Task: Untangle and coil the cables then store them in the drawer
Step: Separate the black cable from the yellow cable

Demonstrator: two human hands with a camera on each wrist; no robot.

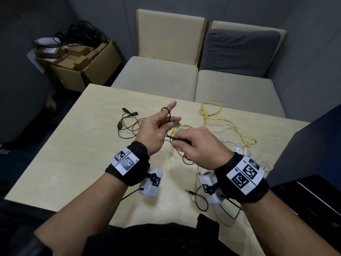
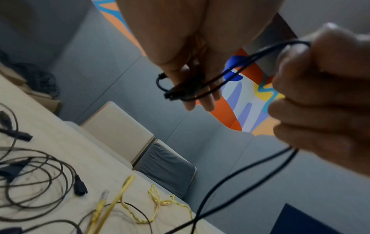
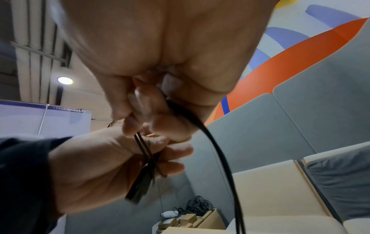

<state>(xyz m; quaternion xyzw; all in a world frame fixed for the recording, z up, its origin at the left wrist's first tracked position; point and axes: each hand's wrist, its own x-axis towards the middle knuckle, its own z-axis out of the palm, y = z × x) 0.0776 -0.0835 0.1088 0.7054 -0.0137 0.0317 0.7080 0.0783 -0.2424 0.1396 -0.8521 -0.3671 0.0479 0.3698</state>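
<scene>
While both hands hover above the middle of the tabletop [image 1: 60, 163], a thin black cable [image 1: 168, 117] runs between them. The left hand [image 1: 156, 130] is raised, palm turned inward, its fingers mostly straight and spread; loops of the black cable are wound around those fingers [image 2: 208, 96], and a black plug end lies against them. The right hand [image 1: 197, 145] has its fingers curled, pinching two strands of the same cable between thumb and fingertips; more of it hangs down from that fist toward the tabletop. Behind the left hand, near the far edge, a second black cable [image 1: 127, 124] lies in loose tangled loops. A yellow cable [image 1: 219, 119] sprawls knotted from the far edge toward the right edge. White cable [image 1: 227, 142] shows beside the right wrist.
</scene>
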